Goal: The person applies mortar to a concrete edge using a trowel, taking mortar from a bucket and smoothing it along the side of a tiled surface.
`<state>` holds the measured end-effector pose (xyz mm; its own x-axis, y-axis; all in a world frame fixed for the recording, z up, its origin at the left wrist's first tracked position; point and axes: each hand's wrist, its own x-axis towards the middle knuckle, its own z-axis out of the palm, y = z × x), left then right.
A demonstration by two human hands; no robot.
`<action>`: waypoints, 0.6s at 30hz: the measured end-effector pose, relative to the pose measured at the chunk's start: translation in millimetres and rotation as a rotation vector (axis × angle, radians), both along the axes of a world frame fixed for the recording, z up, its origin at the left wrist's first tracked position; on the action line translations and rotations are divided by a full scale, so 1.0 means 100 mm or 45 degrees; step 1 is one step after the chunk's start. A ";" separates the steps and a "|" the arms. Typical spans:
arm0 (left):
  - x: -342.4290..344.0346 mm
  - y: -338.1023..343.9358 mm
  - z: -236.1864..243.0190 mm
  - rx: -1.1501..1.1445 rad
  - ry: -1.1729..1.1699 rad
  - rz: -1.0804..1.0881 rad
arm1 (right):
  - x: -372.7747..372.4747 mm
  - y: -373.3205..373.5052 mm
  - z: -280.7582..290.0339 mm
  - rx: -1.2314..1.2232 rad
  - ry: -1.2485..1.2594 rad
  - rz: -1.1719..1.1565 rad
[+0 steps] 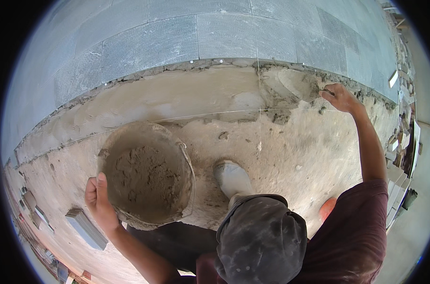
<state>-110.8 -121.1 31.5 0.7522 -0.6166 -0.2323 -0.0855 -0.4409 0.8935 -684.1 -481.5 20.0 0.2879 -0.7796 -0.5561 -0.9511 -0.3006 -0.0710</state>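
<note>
My right hand (340, 98) is closed round the handle of a trowel (301, 85), out at the right end of a mortar strip. The trowel's blade lies against the wet mortar (186, 90), its outline partly lost in the same grey colour. At the lower left stands a mortar-caked bucket (151, 134) with a wire handle, holding a lumpy mass of mortar (141, 175). My left hand (100, 201) grips the near-left rim, thumb on the top edge and fingers outside. Smooth mortar runs from the left to the middle; around the trowel it is rougher.
Grey tiles (227, 38) border the mortar's far edge, with small white spacers there. A taut white string (210, 113) crosses along the near edge; another crosses it. My boot (233, 176) stands right of the bucket. Stacked tiles (86, 228) lie lower left; rubble and tile pieces line the right.
</note>
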 end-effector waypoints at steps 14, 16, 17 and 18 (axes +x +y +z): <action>-0.07 -0.07 0.05 0.030 -0.060 -0.078 | 0.57 0.31 -0.17 0.053 0.004 0.153; -0.06 -0.04 0.06 0.036 -0.057 -0.062 | 0.43 0.27 -0.11 0.039 0.104 0.169; -0.02 0.00 0.05 0.019 -0.045 -0.048 | 0.34 0.22 -0.04 0.021 0.154 0.181; 0.01 0.03 0.02 0.007 -0.030 -0.034 | 0.23 0.15 0.05 0.001 0.181 0.220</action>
<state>-110.0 -118.4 33.6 0.7409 -0.6353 -0.2180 -0.1183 -0.4429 0.8887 -661.2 -466.3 24.8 0.3359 -0.7252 -0.6010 -0.8859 -0.4599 0.0598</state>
